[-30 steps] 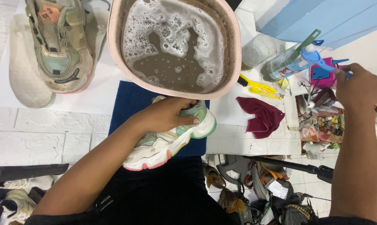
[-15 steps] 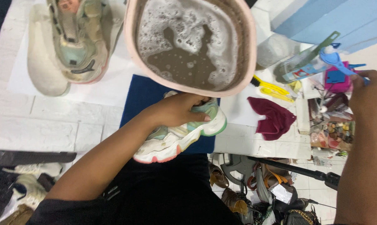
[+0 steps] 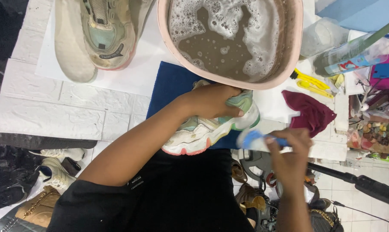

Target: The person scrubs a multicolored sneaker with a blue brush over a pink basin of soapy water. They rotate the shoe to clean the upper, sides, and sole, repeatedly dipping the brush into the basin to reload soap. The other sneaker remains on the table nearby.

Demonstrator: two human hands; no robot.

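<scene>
My left hand (image 3: 211, 101) grips a pastel sneaker (image 3: 203, 131) with a white, pink-edged sole. The sneaker lies on a dark blue cloth (image 3: 170, 86) just below a pink basin (image 3: 291, 56) of brown, foamy water. My right hand (image 3: 291, 152) is closed on a blue-handled brush (image 3: 254, 139) with a white head, blurred by motion, held close to the sneaker's toe end. The matching sneaker (image 3: 104, 32) and a pale insole (image 3: 70, 47) rest on white paper at the upper left.
A maroon rag (image 3: 310, 111) and a yellow brush (image 3: 312, 81) lie right of the basin. Bottles, a clear jar (image 3: 321, 36) and small clutter fill the right edge. Other shoes (image 3: 54, 167) sit on the floor at lower left, and a black bar (image 3: 366, 184) crosses at lower right.
My right hand came down from the clutter at the far right to the sneaker's toe, now carrying the blue brush. The left hand has kept its hold on the sneaker.
</scene>
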